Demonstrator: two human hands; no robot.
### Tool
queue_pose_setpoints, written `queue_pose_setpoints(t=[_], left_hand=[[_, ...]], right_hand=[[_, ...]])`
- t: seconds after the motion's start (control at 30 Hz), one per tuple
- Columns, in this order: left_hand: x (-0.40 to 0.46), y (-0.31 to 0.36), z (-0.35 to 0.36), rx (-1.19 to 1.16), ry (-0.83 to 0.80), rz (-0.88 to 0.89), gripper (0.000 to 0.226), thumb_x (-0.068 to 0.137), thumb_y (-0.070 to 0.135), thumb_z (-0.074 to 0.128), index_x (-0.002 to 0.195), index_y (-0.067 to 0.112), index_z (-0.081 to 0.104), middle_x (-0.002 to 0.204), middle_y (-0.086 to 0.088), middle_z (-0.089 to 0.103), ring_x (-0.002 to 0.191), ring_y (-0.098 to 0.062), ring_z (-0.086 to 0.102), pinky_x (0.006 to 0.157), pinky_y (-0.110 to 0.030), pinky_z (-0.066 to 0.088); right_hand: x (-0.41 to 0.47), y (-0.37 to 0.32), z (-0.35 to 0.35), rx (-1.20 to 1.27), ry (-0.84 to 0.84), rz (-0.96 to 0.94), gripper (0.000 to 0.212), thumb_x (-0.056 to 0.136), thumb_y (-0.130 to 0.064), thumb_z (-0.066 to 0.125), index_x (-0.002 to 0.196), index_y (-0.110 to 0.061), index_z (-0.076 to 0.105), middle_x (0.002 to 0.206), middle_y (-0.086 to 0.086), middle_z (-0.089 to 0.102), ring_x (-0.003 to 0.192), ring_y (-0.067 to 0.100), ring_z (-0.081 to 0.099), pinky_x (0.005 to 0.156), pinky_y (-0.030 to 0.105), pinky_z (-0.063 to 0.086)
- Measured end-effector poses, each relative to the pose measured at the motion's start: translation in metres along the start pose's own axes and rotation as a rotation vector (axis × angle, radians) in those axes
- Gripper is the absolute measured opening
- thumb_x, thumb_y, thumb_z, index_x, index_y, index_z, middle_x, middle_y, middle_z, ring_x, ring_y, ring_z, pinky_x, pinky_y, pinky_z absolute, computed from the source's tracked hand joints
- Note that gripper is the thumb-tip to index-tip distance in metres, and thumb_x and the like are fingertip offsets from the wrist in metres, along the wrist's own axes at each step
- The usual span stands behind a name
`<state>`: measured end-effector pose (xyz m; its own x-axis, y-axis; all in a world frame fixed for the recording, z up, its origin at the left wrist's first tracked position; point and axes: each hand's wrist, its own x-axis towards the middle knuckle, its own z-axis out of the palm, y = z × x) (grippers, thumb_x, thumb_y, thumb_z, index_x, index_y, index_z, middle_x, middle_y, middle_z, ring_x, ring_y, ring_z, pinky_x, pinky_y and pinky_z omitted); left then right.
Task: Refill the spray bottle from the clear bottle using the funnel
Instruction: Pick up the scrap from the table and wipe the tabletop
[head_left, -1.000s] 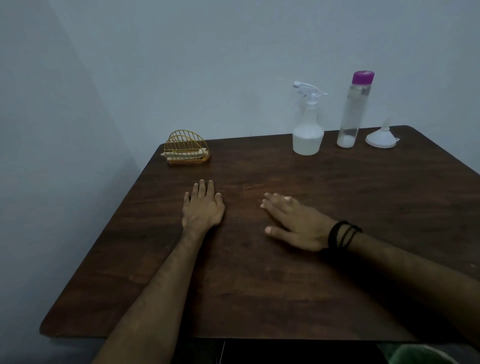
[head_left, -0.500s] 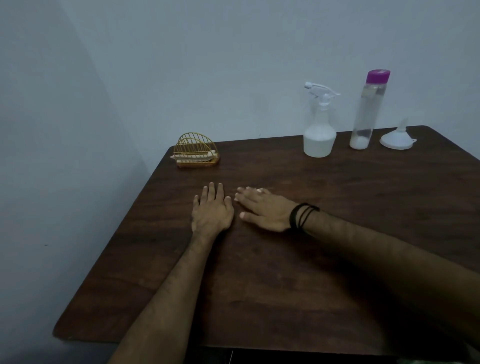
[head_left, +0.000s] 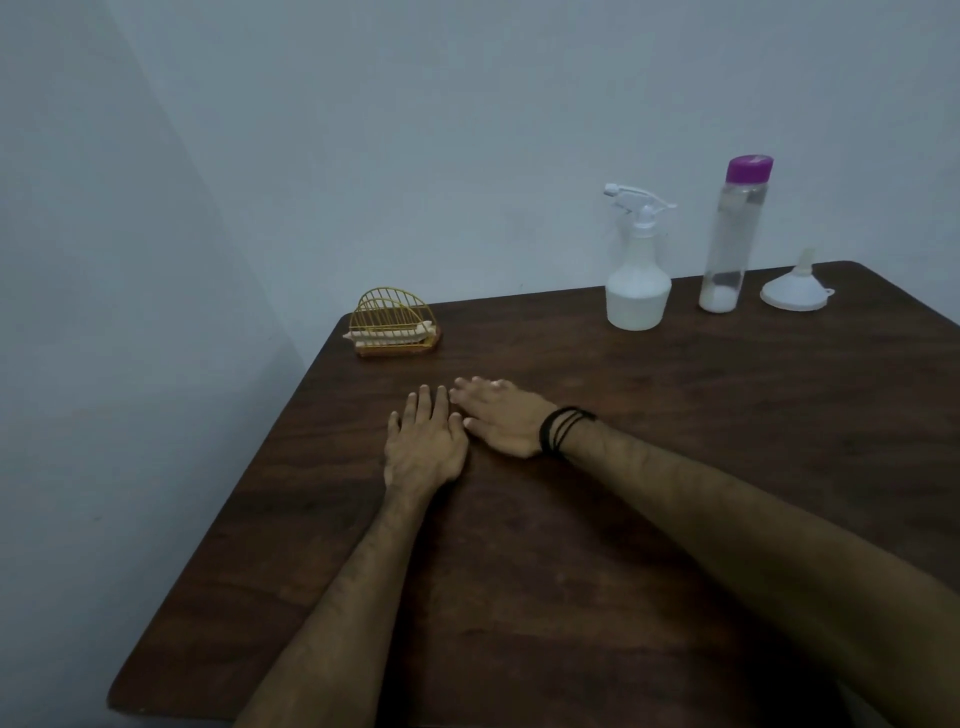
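Ahead and right of both sets of fingers, along the far edge of the bench (head_left: 675, 519), sit all three task items, untouched: spray bottle (head_left: 638, 280) with trigger head on, clear bottle (head_left: 730, 239) with purple cap on and only a little liquid at the bottom, funnel (head_left: 795, 291) upside down, spout up. Well apart from the hands.

Left hand (head_left: 423, 447) flat on the wood, fingers straight, gripping nothing. Right hand (head_left: 501, 418) also flat, fingers extended and relaxed, empty, black bands (head_left: 563, 428) at the wrist.

Change over the last second: right hand has slid left across the bench and now lies just beside the left, fingertips about touching it. Left hand hasn't moved on the bench. Camera has panned a bit.

Read: that move takes the right hand away from the bottles, so this looks like a start pose, not a reach. Task not begun. First step is likely unscrewing the spray head, then seating the funnel.

Wire napkin holder (head_left: 395, 325) sits ahead-left of the fingers, out of the way.
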<state>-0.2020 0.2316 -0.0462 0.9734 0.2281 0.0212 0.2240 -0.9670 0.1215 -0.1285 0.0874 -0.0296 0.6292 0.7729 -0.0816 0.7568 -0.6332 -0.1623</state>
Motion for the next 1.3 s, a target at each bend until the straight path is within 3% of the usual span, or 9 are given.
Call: queue_pose_setpoints(t=[0.1,0.33,0.5,0.6,0.73,0.87,0.93,1.1,1.3], left_hand=[[-0.003,-0.002,-0.001,-0.002,-0.01,0.004,0.059,0.107,0.04,0.016,0.161,0.017,0.01,0.169,-0.007,0.007,0.156,-0.023,0.005,0.125,-0.047,0.007],[-0.006,0.003,-0.006,-0.031,-0.083,-0.03,0.062,0.107,0.045,0.014,0.162,0.019,0.005,0.169,-0.007,0.0,0.156,-0.023,-0.001,0.125,-0.047,0.001],[-0.014,0.033,-0.011,-0.056,-0.149,-0.115,0.074,0.104,0.055,0.018,0.161,0.011,0.001,0.169,-0.011,-0.007,0.155,-0.029,-0.007,0.125,-0.049,-0.003],[-0.028,0.066,-0.007,-0.047,-0.142,-0.021,0.075,0.103,0.055,0.019,0.161,0.01,0.003,0.169,-0.009,-0.005,0.156,-0.028,-0.006,0.124,-0.048,-0.003],[-0.053,0.109,-0.002,-0.047,-0.152,0.133,0.072,0.104,0.054,0.021,0.161,0.013,0.005,0.169,-0.008,-0.003,0.156,-0.027,-0.004,0.125,-0.048,-0.002],[-0.079,0.147,-0.003,-0.099,-0.179,0.232,0.071,0.104,0.054,0.025,0.161,0.016,0.01,0.169,-0.008,0.0,0.156,-0.028,-0.002,0.124,-0.048,-0.001],[-0.089,0.168,-0.004,-0.139,-0.194,0.294,0.07,0.104,0.054,0.028,0.161,0.016,0.014,0.169,-0.008,0.003,0.156,-0.027,0.0,0.125,-0.048,0.001],[-0.121,0.225,0.005,-0.178,-0.206,0.45,0.07,0.102,0.055,0.032,0.159,0.016,0.022,0.169,-0.01,0.009,0.156,-0.027,0.004,0.124,-0.052,0.002],[-0.161,0.277,0.015,-0.249,-0.203,0.512,0.069,0.099,0.058,0.035,0.155,0.018,0.032,0.167,-0.011,0.016,0.155,-0.033,0.008,0.121,-0.059,0.001]], right_hand=[[-0.008,-0.002,-0.001,0.017,0.006,-0.019,0.056,0.108,-0.037,0.024,0.159,-0.018,0.012,0.167,0.003,0.006,0.154,0.019,0.006,0.125,0.039,0.006],[-0.074,0.06,-0.014,0.039,0.088,0.241,0.055,0.108,-0.035,0.026,0.159,-0.017,0.016,0.167,0.003,0.011,0.154,0.019,0.011,0.123,0.035,0.01],[-0.124,0.046,-0.004,0.037,0.148,0.175,0.05,0.105,-0.02,0.039,0.154,-0.027,0.034,0.162,-0.004,0.028,0.149,0.016,0.028,0.12,0.04,0.028],[-0.146,0.042,0.001,-0.01,0.216,0.16,0.054,0.097,-0.008,0.048,0.145,-0.031,0.048,0.154,-0.007,0.044,0.139,0.017,0.043,0.111,0.038,0.04],[-0.172,0.042,-0.002,-0.031,0.289,0.182,0.046,0.093,-0.003,0.051,0.131,-0.025,0.063,0.125,0.001,0.06,0.117,0.024,0.057,0.093,0.036,0.048],[-0.208,0.052,-0.002,0.344,0.538,0.411,0.028,0.094,-0.008,0.06,0.115,-0.022,0.073,0.115,-0.003,0.069,0.105,0.014,0.062,0.096,0.027,0.048],[-0.23,0.06,0.001,0.597,0.672,0.571,0.019,0.093,-0.012,0.066,0.106,-0.02,0.076,0.101,-0.005,0.072,0.093,0.01,0.064,0.087,0.019,0.048],[-0.288,0.073,0.01,1.306,0.841,0.665,0.011,0.09,-0.001,0.068,0.101,-0.005,0.071,0.099,0.018,0.072,0.082,0.018,0.069,0.069,0.024,0.061],[-0.36,0.082,0.005,1.346,0.941,0.736,0.01,0.089,0.001,0.069,0.099,-0.003,0.069,0.092,0.014,0.071,0.074,0.014,0.068,0.066,0.022,0.061]])
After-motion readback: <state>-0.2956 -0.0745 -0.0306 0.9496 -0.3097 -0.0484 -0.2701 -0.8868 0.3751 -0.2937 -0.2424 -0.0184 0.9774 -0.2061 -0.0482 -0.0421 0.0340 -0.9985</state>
